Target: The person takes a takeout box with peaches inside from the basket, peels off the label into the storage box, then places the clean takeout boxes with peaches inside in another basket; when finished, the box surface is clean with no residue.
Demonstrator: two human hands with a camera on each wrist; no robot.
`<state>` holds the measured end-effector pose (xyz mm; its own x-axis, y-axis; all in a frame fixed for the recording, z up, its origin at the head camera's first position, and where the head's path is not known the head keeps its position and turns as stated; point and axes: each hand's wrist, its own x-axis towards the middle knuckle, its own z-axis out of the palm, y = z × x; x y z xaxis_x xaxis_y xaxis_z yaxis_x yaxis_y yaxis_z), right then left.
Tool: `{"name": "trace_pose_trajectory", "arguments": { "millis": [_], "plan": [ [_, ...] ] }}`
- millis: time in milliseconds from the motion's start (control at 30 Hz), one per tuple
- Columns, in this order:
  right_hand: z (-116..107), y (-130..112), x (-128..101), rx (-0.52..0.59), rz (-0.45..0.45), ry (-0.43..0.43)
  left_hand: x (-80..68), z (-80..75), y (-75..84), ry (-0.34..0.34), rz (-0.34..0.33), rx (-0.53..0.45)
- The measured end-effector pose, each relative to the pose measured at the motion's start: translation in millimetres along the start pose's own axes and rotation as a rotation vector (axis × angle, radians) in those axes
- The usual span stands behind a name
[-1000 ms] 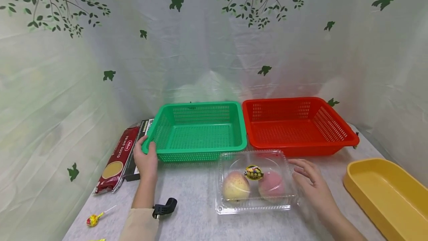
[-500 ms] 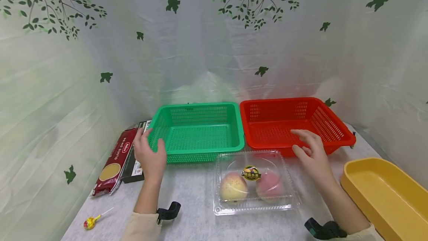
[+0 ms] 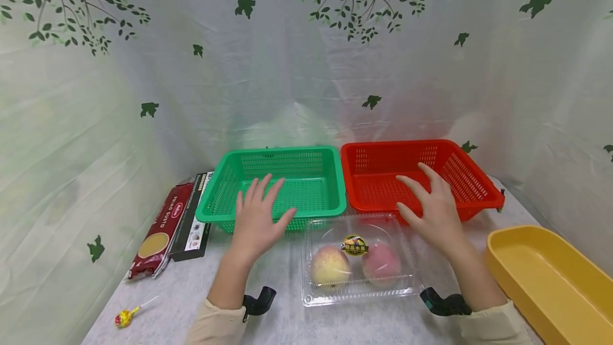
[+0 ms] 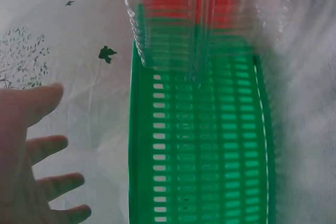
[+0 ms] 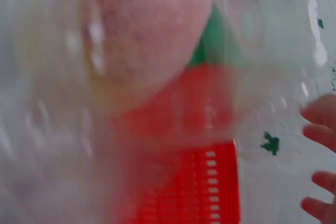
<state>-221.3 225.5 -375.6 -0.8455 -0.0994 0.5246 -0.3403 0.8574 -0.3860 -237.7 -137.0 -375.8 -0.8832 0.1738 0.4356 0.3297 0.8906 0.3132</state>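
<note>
Right wrist view — peach box (image 5: 147, 66) blurred.

Our colours, basket by basket

We see a green basket (image 3: 282, 182), a red basket (image 3: 416, 174), a yellow tray (image 3: 551, 276), a clear box (image 3: 359, 260) (peach-pink fruit inside), a dark red packet (image 3: 160, 230) and a white curtain (image 3: 306, 57) printed with green leaves.

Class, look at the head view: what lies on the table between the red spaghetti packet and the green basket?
A black box lies between the spaghetti packet and the green basket, seen in the head view.
</note>
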Motion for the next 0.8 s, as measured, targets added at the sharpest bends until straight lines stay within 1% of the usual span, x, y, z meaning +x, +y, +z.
{"name": "trace_pose_trajectory", "arguments": {
  "millis": [67,133,300,433,533,667,800],
  "plan": [
    [-4.5,0.9,-2.5,-0.007,-0.005,-0.044,0.0,2.4,2.8,-0.061,0.011,0.020],
    [-9.7,2.9,-4.7,-0.011,-0.002,-0.080,-0.5,4.3,4.4,-0.091,0.016,0.026],
    [-16.6,8.6,-4.3,-0.026,0.006,-0.167,-3.4,5.7,5.6,-0.097,0.032,0.036],
    [-9.3,11.7,-3.4,-0.030,-0.009,-0.270,-7.3,6.8,5.3,-0.117,0.040,0.044],
    [-2.4,12.7,-5.0,-0.001,-0.012,-0.331,-9.3,7.7,5.8,-0.151,0.044,0.037],
    [1.3,11.9,-8.5,0.039,0.000,-0.383,-11.1,8.1,8.1,-0.203,0.049,0.018],
    [1.7,12.4,-10.9,0.051,0.005,-0.409,-12.6,8.9,10.7,-0.248,0.057,-0.027]
  ]
}}
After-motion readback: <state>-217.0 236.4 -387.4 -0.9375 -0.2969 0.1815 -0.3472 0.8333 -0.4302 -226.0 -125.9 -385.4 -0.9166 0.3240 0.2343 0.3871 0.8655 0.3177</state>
